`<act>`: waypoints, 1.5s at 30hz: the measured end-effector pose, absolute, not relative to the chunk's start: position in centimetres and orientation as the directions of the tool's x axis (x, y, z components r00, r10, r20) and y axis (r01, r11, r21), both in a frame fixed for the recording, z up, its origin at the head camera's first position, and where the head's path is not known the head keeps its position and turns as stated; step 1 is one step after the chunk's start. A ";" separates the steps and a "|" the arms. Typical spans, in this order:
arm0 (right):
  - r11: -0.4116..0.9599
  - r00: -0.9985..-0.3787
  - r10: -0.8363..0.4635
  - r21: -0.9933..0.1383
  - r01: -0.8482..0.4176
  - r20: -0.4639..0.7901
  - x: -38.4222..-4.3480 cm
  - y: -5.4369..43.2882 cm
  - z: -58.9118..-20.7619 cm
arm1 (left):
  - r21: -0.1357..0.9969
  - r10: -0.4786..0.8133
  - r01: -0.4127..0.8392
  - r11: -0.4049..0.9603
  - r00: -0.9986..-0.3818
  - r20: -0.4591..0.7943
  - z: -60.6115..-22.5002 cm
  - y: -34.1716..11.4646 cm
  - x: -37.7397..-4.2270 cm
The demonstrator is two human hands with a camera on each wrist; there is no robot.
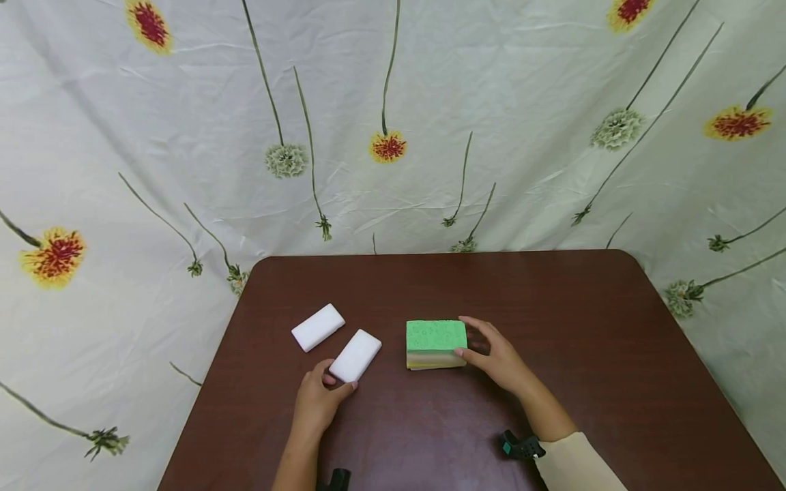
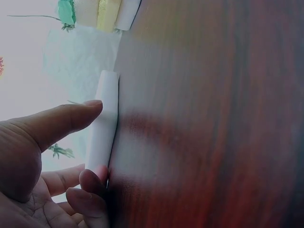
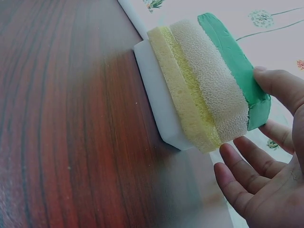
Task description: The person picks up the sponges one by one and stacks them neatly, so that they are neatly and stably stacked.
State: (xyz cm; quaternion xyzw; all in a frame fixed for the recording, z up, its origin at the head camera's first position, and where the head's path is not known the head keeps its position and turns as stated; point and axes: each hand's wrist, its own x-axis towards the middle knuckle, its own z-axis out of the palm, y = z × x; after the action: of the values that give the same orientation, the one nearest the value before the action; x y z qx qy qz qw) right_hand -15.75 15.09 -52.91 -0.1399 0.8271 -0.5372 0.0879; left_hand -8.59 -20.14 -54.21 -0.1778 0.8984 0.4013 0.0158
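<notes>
A layered stack stands at mid-table. A green sponge (image 1: 436,335) tops it, with a cream foam block (image 3: 209,76), a yellow sponge (image 3: 178,90) and a white block (image 3: 159,90) beneath. My right hand (image 1: 505,365) holds the green sponge's right end, thumb on the near side and index finger at the far corner. To the left, a white melamine sponge (image 1: 356,356) lies flat on the table. Its near end is between the thumb and curled fingers of my left hand (image 1: 316,406). Thumb and fingertips are right at its edges in the left wrist view.
Another white melamine sponge (image 1: 318,327) lies just beyond the first, to its left. The dark brown table (image 1: 583,307) has rounded far corners. A pale flower-print cloth (image 1: 528,102) hangs behind it. Each wrist wears a black strap device (image 1: 522,446).
</notes>
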 end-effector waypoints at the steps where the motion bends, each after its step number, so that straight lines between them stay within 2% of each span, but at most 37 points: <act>1: 0.383 -0.945 -0.328 -0.913 -0.141 0.008 -15.8 15.1 -52.9 | 0.715 -0.306 -0.333 0.614 -0.936 -0.173 -54.2 -20.2 -8.6; 21: 0.375 -0.944 -0.329 -0.918 -0.130 0.000 -15.6 15.1 -52.5 | 0.736 -0.323 -0.349 0.580 -0.928 -0.186 -54.5 -20.4 -8.6; 31: 0.373 -0.946 -0.325 -0.920 -0.119 -0.009 -15.7 15.1 -52.6 | 0.838 -0.319 -0.331 0.434 -0.926 -0.200 -54.2 -20.1 -8.5; 45: 0.371 -0.945 -0.328 -0.921 -0.116 -0.014 -15.6 15.1 -52.5 | 0.890 -0.358 -0.315 0.329 -0.914 -0.191 -53.3 -19.6 -8.6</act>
State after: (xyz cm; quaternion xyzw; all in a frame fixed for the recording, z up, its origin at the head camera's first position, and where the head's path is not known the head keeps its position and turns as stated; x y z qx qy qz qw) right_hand -15.65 15.13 -52.54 -0.1350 0.8222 -0.5442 0.0976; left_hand -8.58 -19.56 -53.31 -0.2064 0.8151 0.5410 -0.0197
